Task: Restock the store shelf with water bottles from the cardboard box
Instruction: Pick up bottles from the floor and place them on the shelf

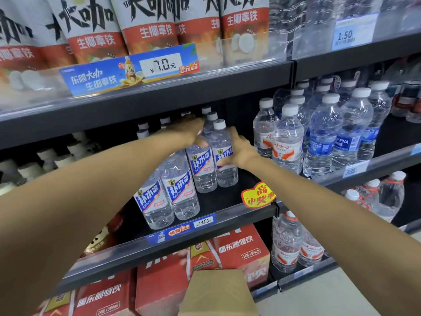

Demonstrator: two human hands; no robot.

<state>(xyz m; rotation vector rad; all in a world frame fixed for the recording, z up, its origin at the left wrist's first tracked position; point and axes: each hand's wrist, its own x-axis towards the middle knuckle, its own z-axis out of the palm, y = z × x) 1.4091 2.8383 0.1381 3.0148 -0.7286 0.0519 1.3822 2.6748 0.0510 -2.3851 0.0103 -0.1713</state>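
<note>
Several clear water bottles with blue labels and white caps stand on the middle black shelf (227,215). My right hand (239,151) grips the rightmost blue-labelled bottle (224,156) around its label. My left hand (189,131) reaches over the row and holds the shoulder of the neighbouring bottle (202,169). Two more bottles (168,195) stand in front, nearer the shelf edge. A brown flap of the cardboard box (216,293) shows at the bottom centre.
Other clear bottles (319,137) fill the shelf section to the right. Large coffee-drink bottles (145,26) stand on the shelf above. Red drink cartons (241,249) sit on the bottom shelf. A red-yellow promo tag (258,195) hangs at the shelf edge.
</note>
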